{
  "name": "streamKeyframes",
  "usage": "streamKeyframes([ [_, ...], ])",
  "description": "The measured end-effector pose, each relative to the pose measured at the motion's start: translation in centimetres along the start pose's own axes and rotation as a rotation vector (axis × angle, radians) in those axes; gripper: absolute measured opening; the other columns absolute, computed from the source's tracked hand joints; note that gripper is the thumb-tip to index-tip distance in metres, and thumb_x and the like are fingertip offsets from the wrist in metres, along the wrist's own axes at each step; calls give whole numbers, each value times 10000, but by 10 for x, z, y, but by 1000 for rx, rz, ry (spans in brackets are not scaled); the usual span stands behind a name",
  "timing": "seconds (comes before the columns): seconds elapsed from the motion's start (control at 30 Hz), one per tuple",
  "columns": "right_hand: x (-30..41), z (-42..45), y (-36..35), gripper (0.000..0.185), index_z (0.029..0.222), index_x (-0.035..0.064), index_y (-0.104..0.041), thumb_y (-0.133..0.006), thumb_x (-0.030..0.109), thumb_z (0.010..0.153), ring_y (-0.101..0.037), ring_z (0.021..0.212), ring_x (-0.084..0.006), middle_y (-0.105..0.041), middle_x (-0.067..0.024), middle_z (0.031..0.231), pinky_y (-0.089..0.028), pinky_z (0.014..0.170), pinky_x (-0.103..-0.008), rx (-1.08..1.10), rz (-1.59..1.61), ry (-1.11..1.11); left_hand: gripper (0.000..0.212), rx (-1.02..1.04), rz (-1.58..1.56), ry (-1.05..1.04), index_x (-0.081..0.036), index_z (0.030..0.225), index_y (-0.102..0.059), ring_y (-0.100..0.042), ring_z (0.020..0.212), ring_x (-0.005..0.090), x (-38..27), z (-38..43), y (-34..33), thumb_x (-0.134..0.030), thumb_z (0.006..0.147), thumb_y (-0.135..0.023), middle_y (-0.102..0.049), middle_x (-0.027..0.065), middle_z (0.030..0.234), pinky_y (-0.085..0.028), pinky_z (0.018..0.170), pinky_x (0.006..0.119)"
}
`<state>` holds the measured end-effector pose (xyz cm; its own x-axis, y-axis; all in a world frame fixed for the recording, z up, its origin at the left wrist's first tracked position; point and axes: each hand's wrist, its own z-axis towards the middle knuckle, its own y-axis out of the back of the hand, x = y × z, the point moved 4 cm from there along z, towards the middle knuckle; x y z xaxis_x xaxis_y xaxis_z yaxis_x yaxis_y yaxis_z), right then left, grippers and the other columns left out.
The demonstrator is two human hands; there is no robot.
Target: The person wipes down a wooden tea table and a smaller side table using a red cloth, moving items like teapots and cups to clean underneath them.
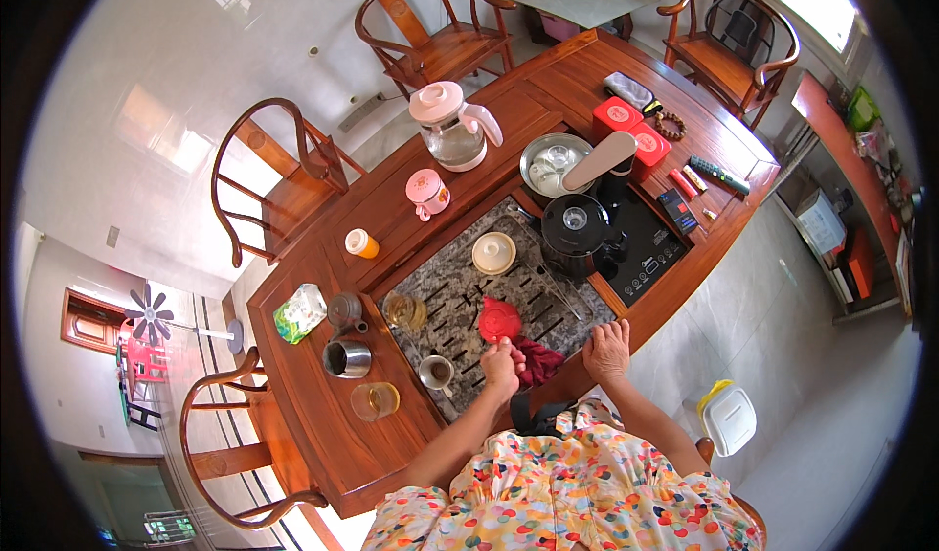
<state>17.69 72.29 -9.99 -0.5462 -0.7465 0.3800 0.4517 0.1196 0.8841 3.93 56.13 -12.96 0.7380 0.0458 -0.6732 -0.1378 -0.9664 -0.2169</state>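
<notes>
My left hand [502, 366] grips the handle of a small red vessel [499, 321] above the grey stone tea tray [455, 291]. Its inside cannot be made out. A crumpled dark red cloth [539, 362] lies just right of that hand. My right hand [607, 351] rests flat, holding nothing, on the near edge of the tray by the wooden rim. Beyond the red vessel stands a cream lidded bowl [494, 252]. On the tray's left side are a glass cup [405, 311] and a small metallic-looking pitcher [437, 373]. Metal tongs [561, 287] lie along its right side.
A black kettle [576, 232] and a steel pot [555, 164] stand right of the tray, near an induction hob [649, 258]. A glass jug [455, 129], pink mug [428, 193], dark teapot [346, 313] and steel cup [346, 359] stand on the wooden table [411, 448]. Chairs surround it.
</notes>
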Motion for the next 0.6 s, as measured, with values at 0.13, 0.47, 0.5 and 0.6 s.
streamKeyframes([
  [0.13,1,0,1,223,890,41,-557,-551,146,693,-477,985,-275,-557,-102,906,-240,1025,-473,12,0,-8,254,-71,76,-94,-56,731,-491,-466,421,149,-31,16,22,-225,919,-461,-495,55,539,-348,332,266],
  [0.47,0,0,0,226,896,32,-560,-555,149,702,-473,1003,-273,-553,-103,914,-234,1032,-468,18,-6,-3,267,-135,102,-147,-60,711,-464,-453,415,152,-87,71,47,-233,913,-465,-468,36,543,-340,340,269],
  [0.5,-1,-1,0,235,908,33,-558,-557,147,703,-470,1009,-274,-553,-104,921,-230,1033,-470,29,-2,-7,269,-150,97,-134,-61,709,-465,-457,421,153,-89,72,46,-236,913,-466,-469,38,543,-341,341,268],
  [0.6,-1,0,2,231,906,33,-557,-557,144,703,-470,1008,-278,-551,-104,919,-229,1032,-473,53,6,-20,287,-176,85,-89,-59,704,-466,-464,443,159,-95,76,42,-251,917,-462,-475,48,548,-344,354,268],
])
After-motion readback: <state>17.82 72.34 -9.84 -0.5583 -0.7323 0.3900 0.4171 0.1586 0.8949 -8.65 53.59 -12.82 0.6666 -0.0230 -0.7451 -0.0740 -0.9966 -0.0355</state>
